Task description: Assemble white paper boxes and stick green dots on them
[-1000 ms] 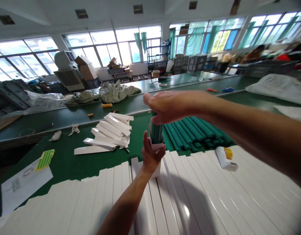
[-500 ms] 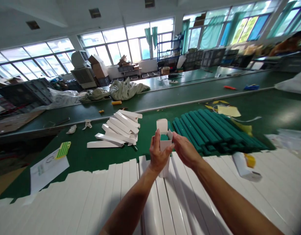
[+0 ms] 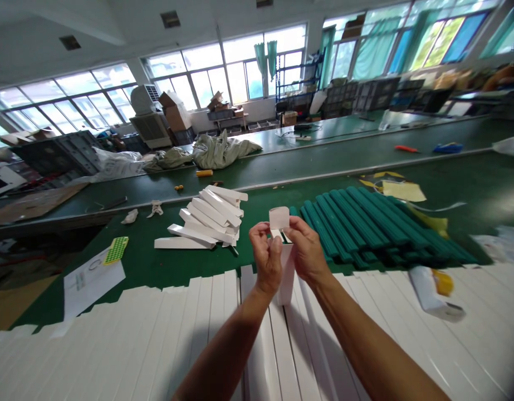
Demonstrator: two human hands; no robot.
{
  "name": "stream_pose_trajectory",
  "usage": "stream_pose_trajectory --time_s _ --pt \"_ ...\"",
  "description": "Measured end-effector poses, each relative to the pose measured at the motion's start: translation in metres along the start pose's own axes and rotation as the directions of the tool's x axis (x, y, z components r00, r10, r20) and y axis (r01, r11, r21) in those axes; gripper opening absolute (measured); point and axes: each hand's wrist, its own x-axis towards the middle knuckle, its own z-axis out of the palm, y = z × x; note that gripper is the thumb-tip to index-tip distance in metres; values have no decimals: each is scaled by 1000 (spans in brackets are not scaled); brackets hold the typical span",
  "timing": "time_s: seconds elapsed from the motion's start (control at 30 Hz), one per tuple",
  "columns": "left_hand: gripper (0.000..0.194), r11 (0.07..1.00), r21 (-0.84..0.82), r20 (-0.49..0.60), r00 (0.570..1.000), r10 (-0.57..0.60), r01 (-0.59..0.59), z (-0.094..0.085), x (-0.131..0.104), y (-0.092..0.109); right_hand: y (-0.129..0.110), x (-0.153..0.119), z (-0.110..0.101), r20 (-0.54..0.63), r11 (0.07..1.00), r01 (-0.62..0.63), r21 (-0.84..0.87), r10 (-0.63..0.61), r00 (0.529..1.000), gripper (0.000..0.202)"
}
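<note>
A long, narrow white carton (image 3: 286,273) stands upright between my hands, its tall end flap raised at the back. My left hand (image 3: 267,259) is closed around its left side, thumb near the top edge. On the other side, my right hand (image 3: 307,252) grips the carton by its upper right edge, fingertips at the small side flaps. A sliver of green shows inside the opening. Under and around the carton lie many long white cartons (image 3: 156,340) side by side. Dark green ribbed rods (image 3: 365,217) are stacked to the right of my right hand.
Flattened white cartons (image 3: 210,214) lie in a loose pile to the left. A tape roll in a white holder (image 3: 434,292) rests on the cartons at right. A printed sheet (image 3: 92,281) with a yellow-green card (image 3: 116,250) lies far left. A metal-edged bench (image 3: 344,150) runs behind.
The carton's side flaps have been folded inward over the green contents. My right hand has moved in from the open flap to the carton's top, and both hands are closer together.
</note>
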Motion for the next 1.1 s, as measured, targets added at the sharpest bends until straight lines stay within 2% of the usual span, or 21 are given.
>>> stream_pose_trajectory --time_s 0.07,0.13,0.2,0.27,0.33,0.43,0.5,0.63,0.77,0.93,1.1 --pt "35 999 34 40 998 39 -40 1 0 -1 5 2 0 -80 996 92 -19 -93 992 13" --pt "31 977 148 94 986 139 -152 -2 2 -1 11 3 0 -152 978 208 -24 -209 966 10" --pt "38 932 226 162 954 251 -284 -8 5 -2 15 1 -3 -164 957 290 11 -284 945 18" --pt "44 882 269 230 915 332 -388 -15 7 -3 17 -4 -7 -140 942 331 50 -321 937 29" --pt "43 823 310 307 870 386 -475 -22 10 -2 18 -11 -13 -88 940 336 57 -331 940 34" --pt "37 751 353 410 814 412 -558 -30 16 4 17 -22 -22 72 969 247 9 -247 966 40" --pt "39 730 346 467 783 411 -589 -34 21 12 18 -26 -26 130 975 219 -41 -212 969 48" --pt "35 742 296 544 745 387 -601 -37 33 28 20 -25 -27 110 937 310 -158 -295 949 42" --pt "32 771 275 582 737 342 -575 -38 40 36 21 -20 -26 87 911 361 -202 -350 933 33" --pt "29 792 287 579 756 304 -538 -37 41 40 23 -18 -24 17 931 329 -157 -330 944 28" --pt "25 847 301 595 780 191 -437 -38 44 46 23 -18 -19 -40 936 333 -116 -340 940 25"
